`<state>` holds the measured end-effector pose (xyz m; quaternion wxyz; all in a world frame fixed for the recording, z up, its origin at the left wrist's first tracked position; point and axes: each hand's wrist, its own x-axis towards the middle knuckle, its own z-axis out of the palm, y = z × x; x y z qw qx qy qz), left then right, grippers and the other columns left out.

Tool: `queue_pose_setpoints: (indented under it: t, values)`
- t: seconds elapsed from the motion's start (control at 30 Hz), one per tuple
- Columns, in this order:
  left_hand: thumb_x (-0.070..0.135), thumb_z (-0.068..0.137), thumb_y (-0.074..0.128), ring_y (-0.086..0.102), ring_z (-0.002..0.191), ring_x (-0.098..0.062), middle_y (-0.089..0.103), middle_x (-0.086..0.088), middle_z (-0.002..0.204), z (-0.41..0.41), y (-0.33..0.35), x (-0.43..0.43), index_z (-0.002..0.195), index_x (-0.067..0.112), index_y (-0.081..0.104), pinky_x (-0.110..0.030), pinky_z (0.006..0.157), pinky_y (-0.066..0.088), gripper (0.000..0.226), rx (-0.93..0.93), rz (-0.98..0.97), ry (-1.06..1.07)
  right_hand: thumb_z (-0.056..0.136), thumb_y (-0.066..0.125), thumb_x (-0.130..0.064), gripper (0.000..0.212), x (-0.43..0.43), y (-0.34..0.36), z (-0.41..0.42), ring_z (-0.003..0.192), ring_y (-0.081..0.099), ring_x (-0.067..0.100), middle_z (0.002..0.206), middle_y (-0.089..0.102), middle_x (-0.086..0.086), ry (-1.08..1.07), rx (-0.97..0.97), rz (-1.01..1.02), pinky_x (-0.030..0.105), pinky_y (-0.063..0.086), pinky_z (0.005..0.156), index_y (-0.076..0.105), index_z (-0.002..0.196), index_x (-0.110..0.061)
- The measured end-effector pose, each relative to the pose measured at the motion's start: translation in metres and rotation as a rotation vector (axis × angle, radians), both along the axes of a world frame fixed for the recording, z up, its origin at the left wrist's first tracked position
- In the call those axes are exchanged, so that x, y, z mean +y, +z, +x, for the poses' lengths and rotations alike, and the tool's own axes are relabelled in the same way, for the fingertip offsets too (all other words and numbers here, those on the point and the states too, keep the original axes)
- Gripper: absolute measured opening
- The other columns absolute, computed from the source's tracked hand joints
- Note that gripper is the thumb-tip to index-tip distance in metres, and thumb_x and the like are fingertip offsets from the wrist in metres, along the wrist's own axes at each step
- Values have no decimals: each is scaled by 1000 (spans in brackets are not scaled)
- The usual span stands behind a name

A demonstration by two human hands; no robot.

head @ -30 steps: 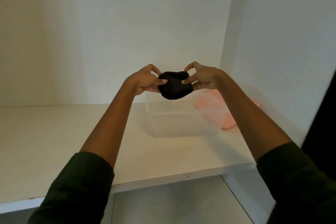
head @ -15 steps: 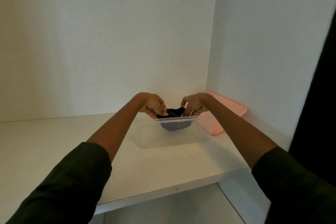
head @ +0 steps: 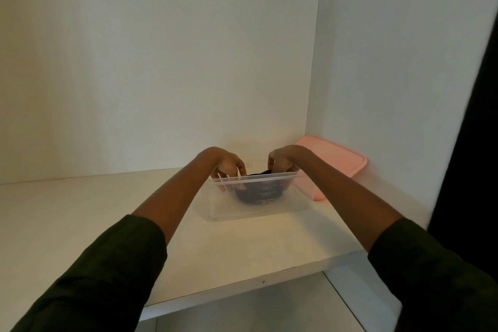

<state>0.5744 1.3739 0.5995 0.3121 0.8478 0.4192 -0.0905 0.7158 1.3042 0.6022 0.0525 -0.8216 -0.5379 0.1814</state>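
1. Head view: the white shelf [head: 80, 218] runs broad on the left, with its front edge low in the frame and the back wall closing it behind.
2. The left hand [head: 229, 167] dips over the left rim of the clear tub [head: 269, 209], its fingers curled down and closed on the left end of the black bundle [head: 258, 194].
3. The bundle sits inside the tub near the middle, seen through the near wall, between both hands.
4. The right hand [head: 283, 160] reaches over the tub's far rim, its fingers bent tight on the bundle's top right.
5. A pink box [head: 334, 159] stands just beside the tub's right end, against the side wall [head: 390, 62], leaving little room there.
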Motion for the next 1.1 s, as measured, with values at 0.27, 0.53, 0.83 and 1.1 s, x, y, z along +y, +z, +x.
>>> queue_pose_setpoints:
  t: [0.27, 0.53, 0.83, 1.1]
  values:
    - [8, 88, 60, 62, 94, -23, 59, -8, 127, -5, 7, 3, 116, 14, 64, -26, 72, 52, 29, -240, 171, 2, 86, 67, -12, 39, -16, 24, 7, 69, 64, 24, 114, 65, 23, -93, 209, 290, 29, 56, 65, 55, 119, 4]
    - [27, 84, 68, 69, 84, -27, 73, -12, 101, -24, 0, 22, 93, 8, 71, -37, 85, 55, 22, -866, 477, 345, 83, 57, -23, 29, -70, 33, 58, 84, 70, 36, 95, 70, 21, -427, -282, 755, 44, 58, 79, 65, 95, 1]
    - [16, 86, 64, 63, 103, -29, 70, -16, 107, -27, -12, 23, 97, -2, 70, -27, 84, 44, 22, -1070, 456, 549, 92, 52, -40, 42, -113, -31, 86, 79, 71, 33, 88, 72, 19, -646, -222, 641, 35, 56, 77, 64, 90, 0]
    - [14, 84, 64, 64, 99, -29, 70, -18, 107, -29, -20, 26, 101, -3, 70, -31, 86, 48, 25, -1102, 246, 578, 91, 56, -38, 45, -105, -60, 90, 67, 69, 34, 79, 71, 22, -689, 327, 765, 43, 59, 74, 63, 90, 7]
